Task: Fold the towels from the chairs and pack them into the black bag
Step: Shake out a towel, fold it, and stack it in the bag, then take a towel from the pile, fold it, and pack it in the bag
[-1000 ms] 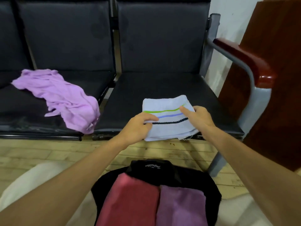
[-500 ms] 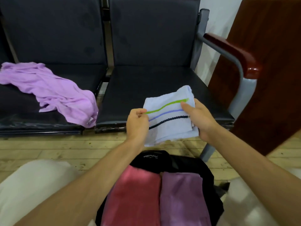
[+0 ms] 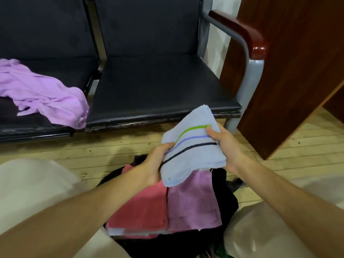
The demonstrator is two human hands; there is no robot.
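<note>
Folded pale-blue striped towel (image 3: 193, 155) held above open black bag (image 3: 229, 200); left hand (image 3: 154, 164) and right hand (image 3: 225, 148) grips clamped on its edges.

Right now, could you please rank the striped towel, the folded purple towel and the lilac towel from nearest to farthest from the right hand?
1. The striped towel: held in the right hand, above the bag.
2. The folded purple towel: in the bag, just below.
3. The lilac towel: far left, on the left chair.
</note>
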